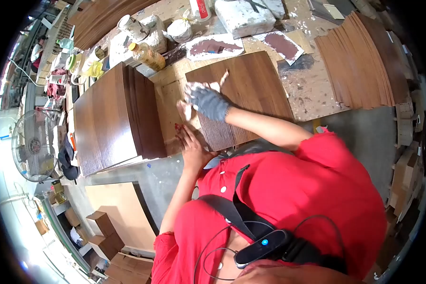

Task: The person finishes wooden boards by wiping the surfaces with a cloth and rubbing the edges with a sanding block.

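A dark wood-grain board [251, 80] lies flat on the worktable. My right hand [209, 102], in a grey fingerless glove, is over the board's left part, its fingers closed round what looks like a pale, stained cloth [185, 110]. Bare and with fingers apart, my left hand [192, 146] rests at the board's near left edge. Red marks show near its fingertips. Left of both hands stands a stack of dark brown boards [104, 118].
Another stack of brown panels [359, 61] is at the right. Behind the board are brown-smeared sheets [215, 46], a yellow-capped bottle [147, 56] and a white-wrapped block [245, 18]. A fan [34, 146] stands at far left, with a person [37, 51] beyond.
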Demonstrator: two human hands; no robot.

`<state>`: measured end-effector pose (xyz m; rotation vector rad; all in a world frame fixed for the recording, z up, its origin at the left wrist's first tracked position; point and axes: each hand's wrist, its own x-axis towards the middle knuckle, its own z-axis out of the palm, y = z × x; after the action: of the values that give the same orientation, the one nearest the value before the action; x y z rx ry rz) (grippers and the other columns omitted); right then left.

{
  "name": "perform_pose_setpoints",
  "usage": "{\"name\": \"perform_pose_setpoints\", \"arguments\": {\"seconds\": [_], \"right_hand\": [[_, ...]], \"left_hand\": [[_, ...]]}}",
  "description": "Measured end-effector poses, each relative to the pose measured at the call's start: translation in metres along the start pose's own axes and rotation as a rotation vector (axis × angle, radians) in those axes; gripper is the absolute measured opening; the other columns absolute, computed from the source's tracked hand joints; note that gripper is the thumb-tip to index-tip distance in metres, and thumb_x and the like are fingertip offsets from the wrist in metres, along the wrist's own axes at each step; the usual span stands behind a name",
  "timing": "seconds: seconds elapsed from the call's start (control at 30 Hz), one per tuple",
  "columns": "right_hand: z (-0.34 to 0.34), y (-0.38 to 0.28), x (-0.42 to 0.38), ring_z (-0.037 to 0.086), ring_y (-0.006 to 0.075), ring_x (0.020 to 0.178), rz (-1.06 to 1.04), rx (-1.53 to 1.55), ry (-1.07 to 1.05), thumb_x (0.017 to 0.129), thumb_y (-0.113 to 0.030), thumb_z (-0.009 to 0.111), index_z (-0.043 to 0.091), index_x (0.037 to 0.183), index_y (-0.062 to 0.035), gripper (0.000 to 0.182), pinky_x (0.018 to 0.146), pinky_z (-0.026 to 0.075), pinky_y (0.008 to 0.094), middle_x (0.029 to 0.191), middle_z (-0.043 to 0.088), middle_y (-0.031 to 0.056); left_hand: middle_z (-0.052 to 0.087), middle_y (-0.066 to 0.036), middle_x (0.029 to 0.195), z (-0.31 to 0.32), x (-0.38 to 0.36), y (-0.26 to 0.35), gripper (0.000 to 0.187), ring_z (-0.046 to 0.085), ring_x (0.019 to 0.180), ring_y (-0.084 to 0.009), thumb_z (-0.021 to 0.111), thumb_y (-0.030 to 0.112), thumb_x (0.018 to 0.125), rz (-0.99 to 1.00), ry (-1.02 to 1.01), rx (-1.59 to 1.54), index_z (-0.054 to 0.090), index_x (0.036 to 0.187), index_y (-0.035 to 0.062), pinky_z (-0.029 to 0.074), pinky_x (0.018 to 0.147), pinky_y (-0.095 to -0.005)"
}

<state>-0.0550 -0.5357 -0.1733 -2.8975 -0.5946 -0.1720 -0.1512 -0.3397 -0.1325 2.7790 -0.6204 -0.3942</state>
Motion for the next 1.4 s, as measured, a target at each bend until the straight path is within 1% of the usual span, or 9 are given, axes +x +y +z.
{"name": "perform_pose_setpoints", "arguments": {"seconds": [0.3,0.53,0.7,1.03,1.07,1.23,1.27,1.3,1.4], "right_hand": [[-0.057,-0.027,-0.139,0.048,0.027,0.132,-0.247,0.118,-0.034,0.093,-0.032,0.05,0.052,0.141,-0.0112,0.053,0.116,0.032,0.0444,0.148,0.048,0.0135],[-0.058,0.008,-0.101,0.041,0.0332,0.141,0.075,-0.03,0.195,0.093,-0.024,0.048,0.062,0.132,-0.015,0.042,0.109,0.036,0.0518,0.146,0.052,0.0099],[-0.041,-0.045,-0.128,0.045,0.0302,0.137,-0.166,0.176,0.112,0.09,-0.03,0.052,0.064,0.127,-0.0153,0.042,0.108,0.036,0.0521,0.143,0.054,0.0102],[-0.049,0.075,-0.237,0.04,0.0296,0.142,0.608,-0.377,0.085,0.098,-0.014,0.038,0.052,0.14,-0.0039,0.045,0.121,0.026,0.0443,0.152,0.045,0.0134],[-0.047,0.053,-0.221,0.039,0.0312,0.141,0.686,0.232,0.175,0.098,-0.014,0.038,0.051,0.141,-0.005,0.046,0.12,0.028,0.0473,0.151,0.045,0.0134],[-0.044,-0.027,-0.184,0.054,0.0293,0.126,0.149,0.115,0.304,0.087,-0.029,0.057,0.065,0.127,-0.0151,0.043,0.105,0.044,0.0487,0.132,0.06,0.0121],[-0.06,-0.012,-0.154,0.057,0.0288,0.124,0.396,0.291,-0.245,0.087,-0.029,0.058,0.067,0.122,-0.0132,0.04,0.108,0.043,0.0445,0.127,0.063,0.0124],[-0.106,-0.002,-0.19,0.057,0.0281,0.123,0.216,0.106,0.277,0.089,-0.025,0.056,0.068,0.119,-0.009,0.036,0.108,0.042,0.0413,0.125,0.063,0.0134],[-0.045,0.078,-0.222,0.048,0.0312,0.133,0.573,0.077,0.252,0.097,-0.012,0.042,0.058,0.132,-0.0034,0.04,0.117,0.035,0.0397,0.136,0.056,0.0158]], "left_hand": [[0.002,-0.034,0.162,-0.024,-0.004,-0.047,0.132,0.006,0.152,-0.046,0.091,0.022,0.061,-0.055,-0.291,-0.195,0.004,0.156,-0.0079,0.018,0.124,-0.046],[0.012,-0.019,0.167,-0.035,0.076,-0.001,0.058,0.007,0.156,-0.029,0.044,0.026,0.106,0.174,0.032,-0.613,0.03,0.156,0.0007,0.006,0.124,-0.0451],[0.016,-0.018,0.167,-0.008,0.132,0.023,0.058,0.011,0.155,-0.0273,0.03,0.039,0.11,0.135,0.076,-0.859,0.035,0.154,0.0019,0.007,0.125,-0.0381],[0.014,-0.011,0.168,0.028,0.121,0.038,0.064,0.012,0.155,-0.0277,0.034,0.045,0.107,0.139,0.235,0.052,0.023,0.16,0.0105,0.009,0.124,-0.0516],[0.017,-0.01,0.168,0.031,0.122,0.036,0.064,0.013,0.155,-0.0278,0.035,0.045,0.107,0.132,0.256,0.111,0.023,0.16,0.0112,0.013,0.124,-0.0504],[0.019,-0.013,0.167,0.025,0.121,0.039,0.062,0.018,0.154,-0.0303,0.038,0.042,0.106,0.152,0.254,-0.01,0.028,0.158,0.0095,0.014,0.123,-0.0508],[0.021,-0.014,0.166,0.029,0.124,0.036,0.061,0.019,0.153,-0.0312,0.04,0.04,0.106,0.175,0.271,-0.025,0.03,0.157,0.0083,0.014,0.123,-0.0511],[0.023,-0.015,0.165,0.028,0.126,0.032,0.059,0.021,0.153,-0.0321,0.041,0.037,0.106,0.195,0.282,-0.024,0.033,0.156,0.0071,0.014,0.123,-0.0513],[0.022,-0.015,0.166,0.028,0.125,0.026,0.057,0.021,0.153,-0.0318,0.042,0.035,0.106,0.203,0.256,-0.053,0.035,0.156,0.0092,0.014,0.123,-0.0529]]}}
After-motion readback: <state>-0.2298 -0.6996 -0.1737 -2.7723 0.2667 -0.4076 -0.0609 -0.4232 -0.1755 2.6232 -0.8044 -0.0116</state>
